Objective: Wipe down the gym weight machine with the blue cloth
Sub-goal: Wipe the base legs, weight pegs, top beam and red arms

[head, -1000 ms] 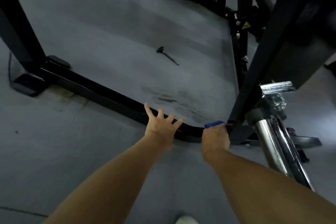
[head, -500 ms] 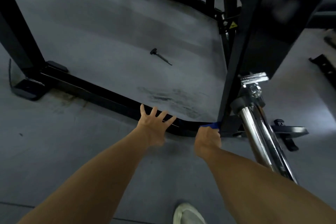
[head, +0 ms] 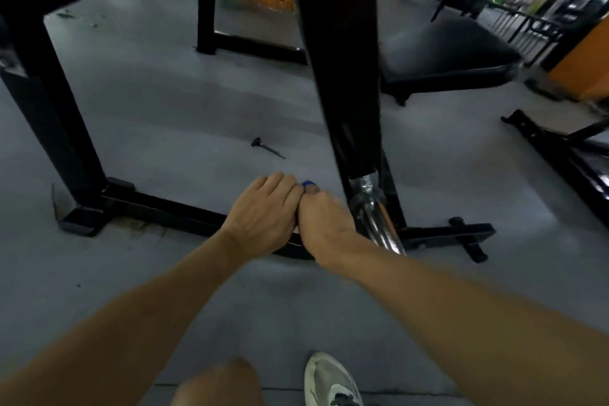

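Head view: since the earlier frame, left hand (head: 263, 214) has left the base bar (head: 164, 211) and closed against right hand (head: 324, 224), fingers curled. Right hand bunches the blue cloth (head: 307, 183) (only a blue tip shows above its knuckles); whether the left grips it cannot be told. Risk: cloth slipping during regrip.

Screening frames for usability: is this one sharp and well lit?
Head view: dim overall; the upright black post and the far background smear with motion blur; both hands stay fairly sharp, blue cloth barely showing; wide-angle bending at edges.
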